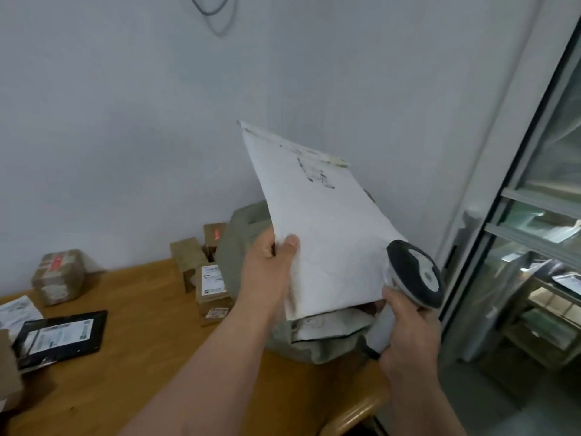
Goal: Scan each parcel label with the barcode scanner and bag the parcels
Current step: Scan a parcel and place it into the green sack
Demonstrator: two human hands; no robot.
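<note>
Left hand pinches the lower left edge of one white mailer parcel, thumb on the front face, fingers curled behind; the mailer is tilted, top corner up and left, lower end over the open mouth of one grey-green sack on the worktop. Right hand is wrapped around the white handle of one barcode scanner, whose dark-rimmed head is touching or just beside the mailer's lower right edge. Inside the sack mouth, below the mailer, at least one more white parcel shows. Outward on the worktop: three small cardboard boxes clustered just left of the sack, one carrying a printed label, the rear one a red mark; one tape-wrapped brown box well apart near the wall; one black flat parcel with a white label near the left edge, one white labelled packet just behind it. Glass-door cabinet at right.
</note>
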